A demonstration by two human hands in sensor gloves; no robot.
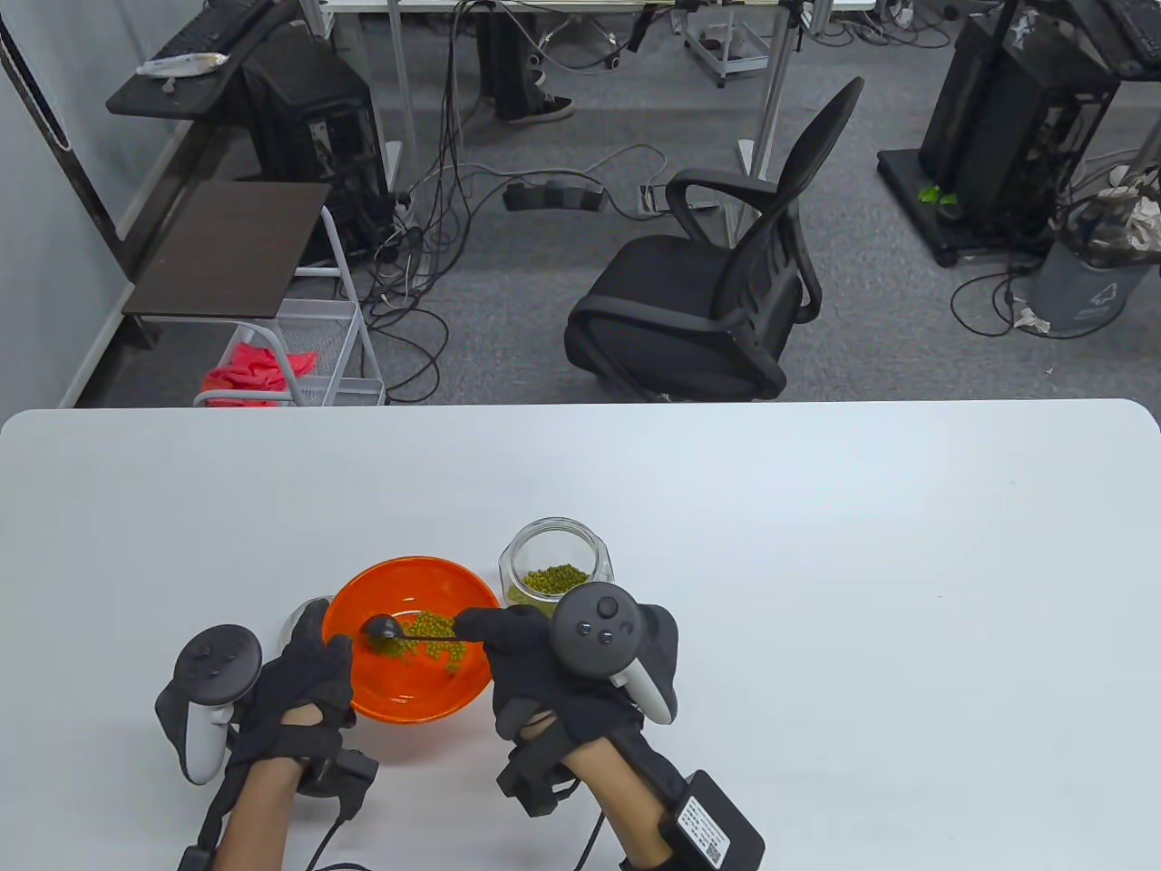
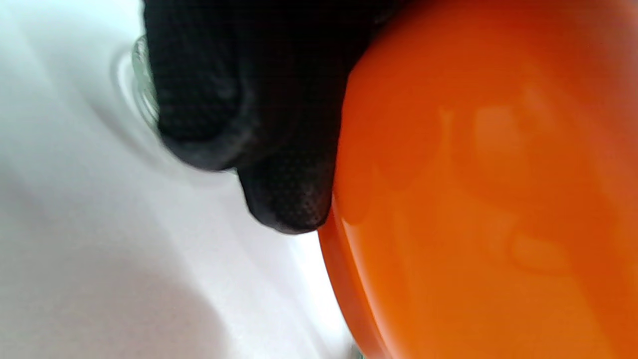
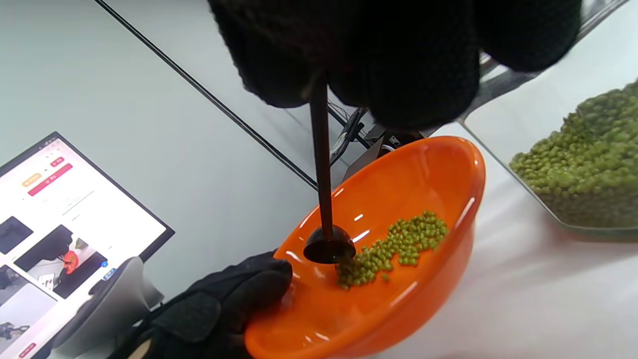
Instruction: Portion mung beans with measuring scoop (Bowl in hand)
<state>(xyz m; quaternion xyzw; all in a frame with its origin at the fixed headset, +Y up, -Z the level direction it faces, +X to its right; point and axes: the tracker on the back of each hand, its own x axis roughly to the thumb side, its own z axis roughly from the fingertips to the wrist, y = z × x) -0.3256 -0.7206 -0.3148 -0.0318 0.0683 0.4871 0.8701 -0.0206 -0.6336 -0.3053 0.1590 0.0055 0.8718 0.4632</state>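
An orange bowl (image 1: 408, 699) (image 2: 488, 199) (image 3: 398, 309) is tilted and held off the table by my left hand (image 1: 304, 676) (image 3: 224, 304), thumb over the near-left rim and fingers (image 2: 279, 149) under its outside wall. A small heap of mung beans (image 1: 431, 635) (image 3: 398, 244) lies inside. My right hand (image 1: 535, 653) (image 3: 389, 60) pinches the thin handle of a black measuring scoop (image 1: 381, 626) (image 3: 329, 247), whose cup sits turned over in the bowl at the edge of the beans. The glass jar (image 1: 555, 567) (image 3: 588, 164) of mung beans stands just behind the bowl.
A round glass lid (image 1: 304, 612) (image 2: 142, 89) lies on the white table (image 1: 816, 590) left of the bowl, partly behind my left hand. A monitor (image 3: 60, 234) shows at the left of the right wrist view. A black office chair (image 1: 717, 281) stands beyond the table's far edge.
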